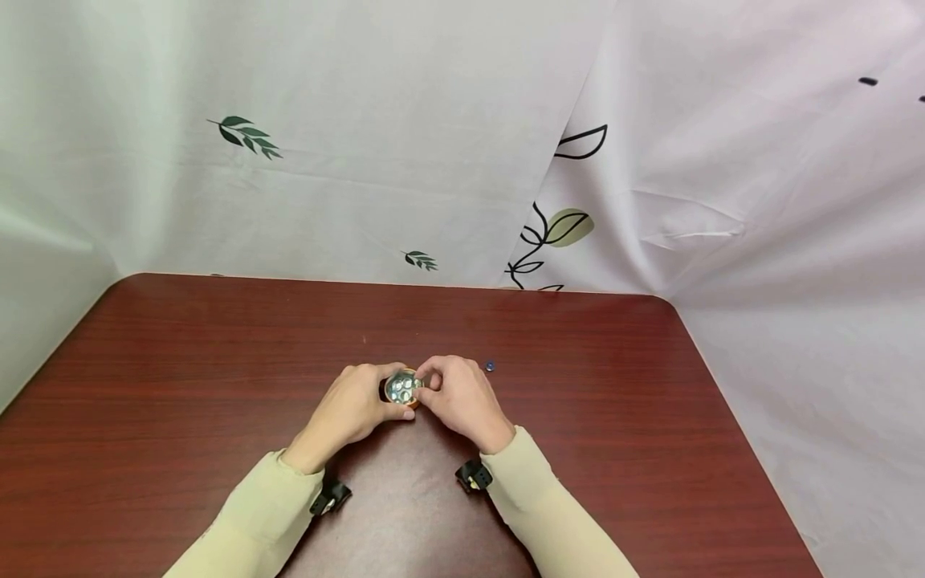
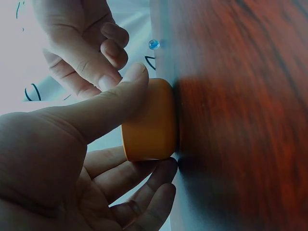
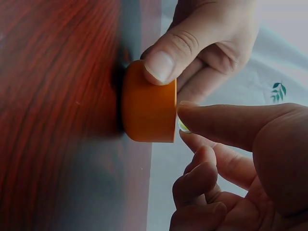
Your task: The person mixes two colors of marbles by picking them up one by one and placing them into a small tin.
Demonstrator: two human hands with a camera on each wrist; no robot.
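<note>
A small orange round container [image 2: 153,122] stands on the table, filled with several clear glass marbles [image 1: 401,388]. My left hand [image 1: 356,405] grips its side, thumb on the near wall and fingers around the far one. Over the right part of its rim, my right hand [image 1: 462,395] pinches a glass marble [image 3: 183,126] with a yellow-green tint between thumb and index finger. Most of that marble is hidden by the fingertips. A blue marble [image 1: 490,366] lies alone on the table, just beyond the right hand.
The dark red wood-grain table [image 1: 195,385] has rounded far corners. White cloth [image 1: 361,160] with leaf prints hangs behind it and along both sides. A black wrist camera [image 1: 474,475] sits at the right cuff, another [image 1: 330,498] at the left.
</note>
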